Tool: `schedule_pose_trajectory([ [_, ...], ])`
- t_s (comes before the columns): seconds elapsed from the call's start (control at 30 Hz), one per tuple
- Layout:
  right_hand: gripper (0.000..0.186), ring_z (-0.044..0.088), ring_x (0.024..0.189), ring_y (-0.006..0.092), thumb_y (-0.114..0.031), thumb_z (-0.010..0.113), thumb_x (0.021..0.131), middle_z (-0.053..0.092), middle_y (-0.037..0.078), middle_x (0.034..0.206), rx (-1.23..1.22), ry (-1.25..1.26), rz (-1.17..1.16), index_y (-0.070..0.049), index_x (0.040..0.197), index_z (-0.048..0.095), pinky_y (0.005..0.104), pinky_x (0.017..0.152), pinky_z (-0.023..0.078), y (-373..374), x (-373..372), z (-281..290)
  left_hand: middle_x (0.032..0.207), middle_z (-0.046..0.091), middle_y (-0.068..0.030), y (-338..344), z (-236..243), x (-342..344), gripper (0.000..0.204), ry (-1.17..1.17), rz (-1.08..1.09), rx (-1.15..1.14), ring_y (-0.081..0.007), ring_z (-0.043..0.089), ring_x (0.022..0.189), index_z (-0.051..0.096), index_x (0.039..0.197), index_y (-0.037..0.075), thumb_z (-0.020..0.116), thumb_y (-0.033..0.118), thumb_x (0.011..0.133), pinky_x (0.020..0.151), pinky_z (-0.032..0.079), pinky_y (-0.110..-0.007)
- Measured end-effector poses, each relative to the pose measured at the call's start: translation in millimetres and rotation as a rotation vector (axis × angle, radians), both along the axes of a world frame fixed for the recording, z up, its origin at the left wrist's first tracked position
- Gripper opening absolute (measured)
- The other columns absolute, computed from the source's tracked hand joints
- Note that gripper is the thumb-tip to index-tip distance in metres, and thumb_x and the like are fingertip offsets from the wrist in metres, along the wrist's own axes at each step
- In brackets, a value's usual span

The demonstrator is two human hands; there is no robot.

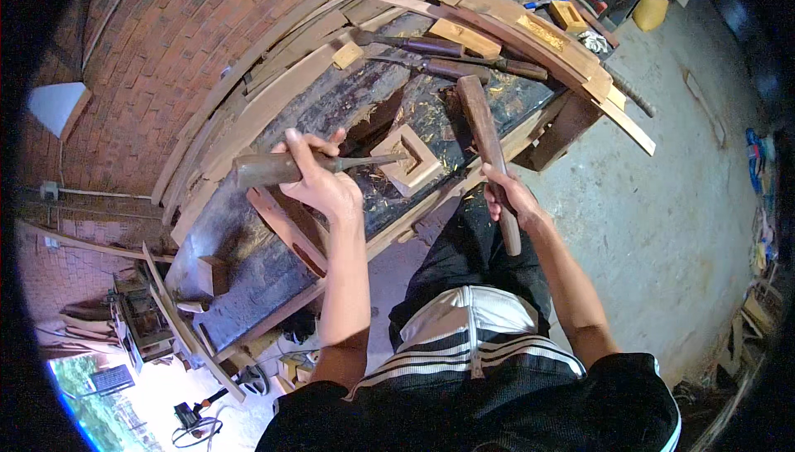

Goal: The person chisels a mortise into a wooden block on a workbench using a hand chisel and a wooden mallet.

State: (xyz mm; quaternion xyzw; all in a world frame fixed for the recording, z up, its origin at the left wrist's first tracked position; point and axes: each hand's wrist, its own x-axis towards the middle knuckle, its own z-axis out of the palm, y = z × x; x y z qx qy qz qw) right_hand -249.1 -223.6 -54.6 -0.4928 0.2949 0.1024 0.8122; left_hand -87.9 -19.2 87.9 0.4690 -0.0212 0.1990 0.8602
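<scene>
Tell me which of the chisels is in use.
The chisel held in the left hand, its blade on the square wooden block. The two other chisels lie untouched farther back.

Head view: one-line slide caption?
Left hand holds chisel to square wooden block; right hand grips wooden mallet.

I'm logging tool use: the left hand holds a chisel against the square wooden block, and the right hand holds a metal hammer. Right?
Not quite. The head view shows the right hand gripping a wooden mallet, not a metal hammer. The left hand does hold the chisel against the square wooden block.
</scene>
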Motion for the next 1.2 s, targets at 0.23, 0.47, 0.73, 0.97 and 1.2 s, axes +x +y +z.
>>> schedule_pose_trajectory([
  [0.23,0.053,0.046,0.041,0.0118,-0.054,0.063,0.089,0.046,0.001,0.060,-0.005,-0.076,0.010,-0.005,0.104,0.049,0.0274,0.039,0.040,-0.2,-29.9,43.3,0.074,0.053,-0.0041,0.1,-31.5,-16.4,0.017,-0.135,-0.063,0.128,-0.0136,0.051,0.065,0.047,0.107,0.005,0.055,0.019,0.100,0.081,0.055,-0.044],
  [0.47,0.081,0.044,0.042,0.0115,-0.062,0.073,0.073,0.046,0.004,0.060,-0.172,-0.535,0.009,0.002,0.116,0.048,0.0248,0.037,0.037,6.2,-34.0,137.2,0.097,0.053,-0.0098,18.4,-26.0,-17.8,0.025,-0.310,-0.152,0.295,-0.0182,0.058,0.069,0.039,0.113,0.003,0.046,0.025,0.103,0.068,0.052,-0.035],
  [0.73,0.062,0.050,0.050,0.0115,-0.047,0.071,0.083,0.050,0.002,0.062,-0.386,-0.364,0.008,0.002,0.114,0.049,0.0262,0.045,0.042,29.3,-49.7,133.4,0.107,0.050,-0.0105,-3.2,-14.2,-52.7,0.050,-0.270,-0.096,0.229,-0.0163,0.052,0.084,0.021,0.144,0.006,0.046,0.021,0.103,0.073,0.049,-0.030],
  [0.97,0.056,0.053,0.053,0.0111,-0.042,0.073,0.085,0.055,0.003,0.071,-0.472,-0.366,0.005,0.001,0.115,0.053,0.0264,0.047,0.043,37.9,-64.7,137.1,0.120,0.049,-0.0147,-14.9,-8.6,-63.8,0.066,-0.305,-0.208,0.274,-0.0186,0.061,0.097,0.023,0.138,0.006,0.068,0.005,0.089,0.084,0.051,-0.033],
  [1.2,0.053,0.053,0.056,0.0094,-0.034,0.076,0.084,0.055,0.001,0.073,-0.620,-0.323,-0.018,0.000,0.118,0.053,0.0246,0.049,0.043,45.5,-64.9,152.9,0.087,0.062,-0.0051,-38.2,-15.9,-66.8,0.052,-0.519,-0.254,0.467,-0.0128,0.060,0.075,0.048,0.107,0.007,0.086,0.007,0.073,0.069,0.050,-0.029],
])
